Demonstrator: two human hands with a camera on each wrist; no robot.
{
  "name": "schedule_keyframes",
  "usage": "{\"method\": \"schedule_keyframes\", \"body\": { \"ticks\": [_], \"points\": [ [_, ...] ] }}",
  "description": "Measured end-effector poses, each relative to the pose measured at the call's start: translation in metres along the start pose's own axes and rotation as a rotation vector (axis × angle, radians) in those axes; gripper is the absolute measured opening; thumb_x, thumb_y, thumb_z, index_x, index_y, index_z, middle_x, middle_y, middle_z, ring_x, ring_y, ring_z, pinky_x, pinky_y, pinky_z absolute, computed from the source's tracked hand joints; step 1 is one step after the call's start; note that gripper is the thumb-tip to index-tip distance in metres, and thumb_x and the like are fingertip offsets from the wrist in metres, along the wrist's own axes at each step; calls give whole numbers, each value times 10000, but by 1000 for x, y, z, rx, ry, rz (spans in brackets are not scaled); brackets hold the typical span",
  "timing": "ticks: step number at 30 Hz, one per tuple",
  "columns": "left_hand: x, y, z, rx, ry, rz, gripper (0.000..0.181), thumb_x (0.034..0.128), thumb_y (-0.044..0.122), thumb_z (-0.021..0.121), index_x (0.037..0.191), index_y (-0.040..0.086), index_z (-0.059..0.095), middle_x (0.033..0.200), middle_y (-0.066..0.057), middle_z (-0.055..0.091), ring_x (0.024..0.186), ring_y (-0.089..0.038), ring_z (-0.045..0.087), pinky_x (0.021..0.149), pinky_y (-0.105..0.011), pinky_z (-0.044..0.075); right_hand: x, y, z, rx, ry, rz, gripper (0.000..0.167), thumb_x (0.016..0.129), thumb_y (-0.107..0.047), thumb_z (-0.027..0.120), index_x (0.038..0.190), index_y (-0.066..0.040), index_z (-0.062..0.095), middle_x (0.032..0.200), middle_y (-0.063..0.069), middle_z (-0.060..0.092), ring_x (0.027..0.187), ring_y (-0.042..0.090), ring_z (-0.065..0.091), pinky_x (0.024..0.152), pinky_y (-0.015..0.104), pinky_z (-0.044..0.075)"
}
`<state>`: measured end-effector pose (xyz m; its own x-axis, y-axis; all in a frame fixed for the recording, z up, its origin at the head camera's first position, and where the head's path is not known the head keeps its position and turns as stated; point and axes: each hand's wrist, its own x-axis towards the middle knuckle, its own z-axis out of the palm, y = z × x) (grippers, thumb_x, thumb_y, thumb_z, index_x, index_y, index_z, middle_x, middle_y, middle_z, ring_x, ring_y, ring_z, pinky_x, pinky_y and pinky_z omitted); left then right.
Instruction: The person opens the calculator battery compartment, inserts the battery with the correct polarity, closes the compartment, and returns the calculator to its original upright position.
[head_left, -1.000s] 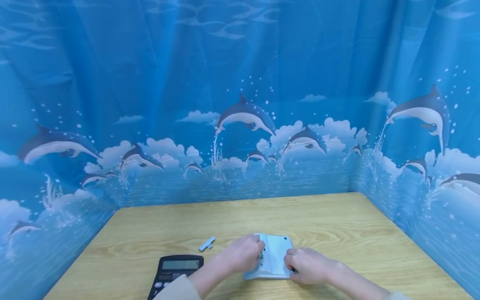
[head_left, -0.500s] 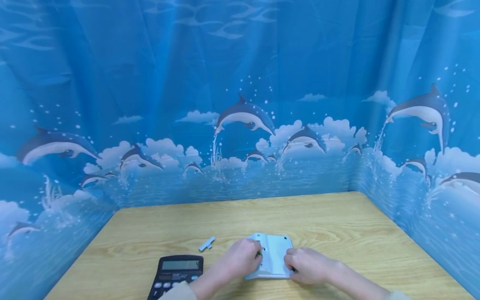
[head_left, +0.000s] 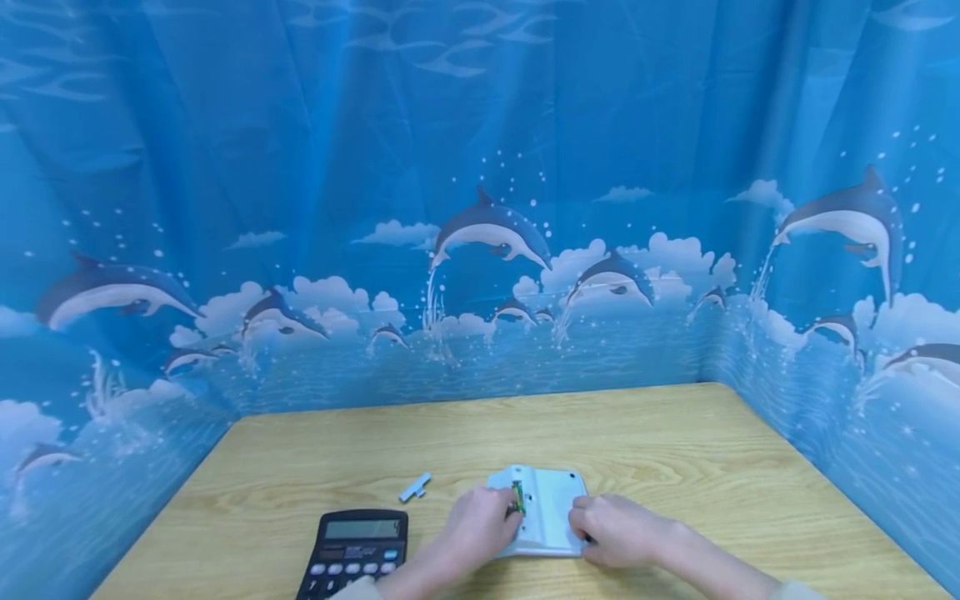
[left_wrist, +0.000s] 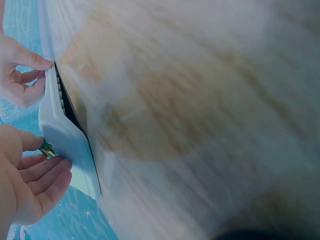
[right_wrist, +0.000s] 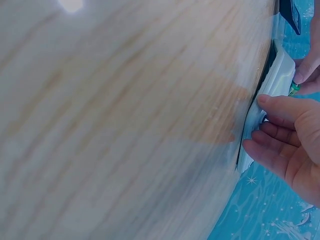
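Observation:
A white calculator (head_left: 551, 508) lies face down on the table, its keys just visible underneath in the left wrist view. In a slot on its back sits a green battery (head_left: 518, 497). My left hand (head_left: 482, 523) has thumb and fingers at the battery (left_wrist: 47, 149), pinching its near end, while other fingertips touch the calculator's back. At the opposite edge, my right hand (head_left: 618, 530) grips the calculator (right_wrist: 257, 117) with thumb and fingers. Beyond the left hand lies a small white battery cover (head_left: 415, 487), apart from the calculator.
A black calculator (head_left: 356, 550) stands face up at the near left, partly behind the left forearm, its screen showing a digit. The wooden table (head_left: 637, 425) reaches back to a blue dolphin-print curtain (head_left: 480, 167) on three sides.
My left hand has shifted a little toward the near side and left along the slot, so more of the green battery shows. My right hand and the white calculator have stayed in place.

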<state>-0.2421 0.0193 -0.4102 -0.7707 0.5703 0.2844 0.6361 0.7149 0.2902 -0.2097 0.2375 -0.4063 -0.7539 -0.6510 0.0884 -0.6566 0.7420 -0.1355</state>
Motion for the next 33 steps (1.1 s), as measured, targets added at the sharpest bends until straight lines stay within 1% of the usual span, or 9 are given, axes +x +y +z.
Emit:
{"method": "schedule_keyframes", "body": {
  "ticks": [2,5,10,13,16,21,25,27,33],
  "points": [
    [-1,0,1,-8,11,-14,61,809,183,695,801,127,672,569,121,499,458,17,389,406,-144,323,0,0,0,-4,6,-7,197,730,-97,722,714,-159,536,705,-147,391,578,-10,356,496,142,357],
    [-1,-1,1,-62,-6,-76,141,781,234,726,843,114,687,614,111,535,504,1,410,440,-164,353,0,1,1,-12,12,-17,196,728,-101,724,717,-160,537,709,-146,394,581,-11,357,497,141,357],
    [-3,-4,-2,-118,-83,-197,342,723,373,759,901,86,703,709,68,586,620,-54,483,577,-240,462,0,0,2,-18,19,-24,196,723,-100,722,714,-157,534,710,-143,393,585,-7,356,502,143,355],
    [-5,-7,-4,-111,-119,-206,418,701,429,763,923,79,712,783,28,635,692,-77,548,649,-282,502,0,0,2,-22,25,-31,199,721,-98,720,710,-157,531,706,-143,389,583,-7,351,500,143,351],
    [-8,-10,-5,-93,-154,-157,438,697,463,757,906,80,715,742,45,612,648,-70,531,587,-252,479,0,1,1,-18,25,-30,199,725,-98,718,708,-158,529,703,-144,384,581,-7,348,499,143,349],
    [-15,-11,-3,7,-148,-9,381,714,431,753,849,81,688,681,77,552,562,-18,436,492,-170,398,0,0,1,-1,0,-2,195,740,-100,713,712,-163,531,703,-144,385,582,-5,357,504,147,356],
    [-22,-12,-2,144,-130,88,305,745,363,748,857,90,670,724,64,561,607,-7,452,519,-148,412,1,-1,0,0,-9,4,190,747,-103,711,717,-161,533,706,-141,387,582,-2,359,506,148,358],
    [-24,-12,-1,188,-137,115,277,763,336,740,874,93,665,750,54,568,640,-11,478,546,-152,430,1,-2,0,5,-12,8,193,748,-100,711,716,-162,531,706,-141,387,584,-2,359,508,148,360],
    [-29,-15,3,225,-115,167,241,787,290,721,913,94,659,864,0,626,774,-52,580,663,-173,492,0,-2,-2,31,-21,21,191,745,-95,709,722,-165,533,712,-141,395,593,-7,370,516,147,370]
  ]
}}
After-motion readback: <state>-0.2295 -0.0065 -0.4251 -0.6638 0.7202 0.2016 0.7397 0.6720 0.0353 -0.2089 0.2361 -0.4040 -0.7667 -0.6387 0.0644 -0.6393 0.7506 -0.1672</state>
